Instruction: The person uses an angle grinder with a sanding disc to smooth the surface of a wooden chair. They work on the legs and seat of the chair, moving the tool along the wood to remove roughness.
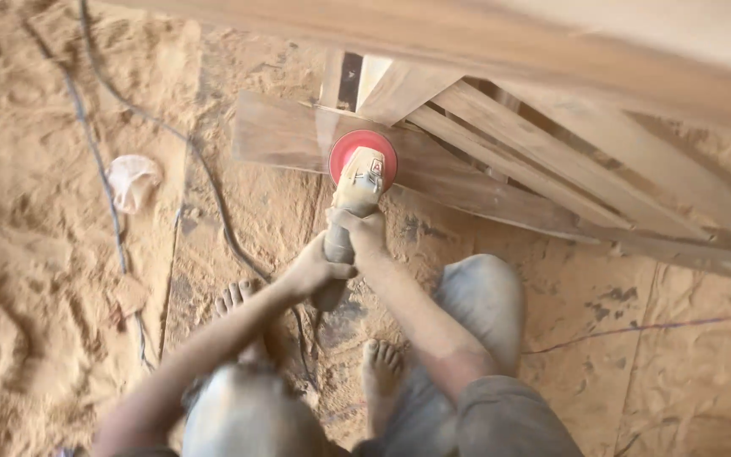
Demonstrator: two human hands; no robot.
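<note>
Under you the floor (35,254) is a wide spread of pale sawdust, soft and rumpled on your left, packed flatter and browner on your right. Across the top and right runs a timber frame (552,161): long flat planks and slats of reddish-brown wood, dusty, laid at slants over one another, with a broader beam closing the upper edge of your view.

The lowest plank (281,135) reaches out to the left, and there the angle grinder (355,190) sits, straight ahead of your hands. Its round red disc (364,144) lies flat against the plank's face; the dust-coated, cream-coloured body runs back from the disc towards you and narrows to a darker grip.

Your right hand (364,233) is wrapped around the body just behind the head, fingers curled over the top. Your left hand (315,271) is clenched around the rear grip, just below and to the left of the right; the two hands nearly touch. Both forearms are powdered with dust.

Your knees, in grey dusty trousers (484,296), frame the lower view, and your bare feet stand in the sawdust below the tool: the left foot (243,296) beside your left forearm, the right foot (380,372) between the arms.

A dark cable (213,195) snakes across the floor from the upper left towards the grinder. A thin reddish wire (653,326) lies on the right. A crumpled whitish rag (133,179) rests on the left.
</note>
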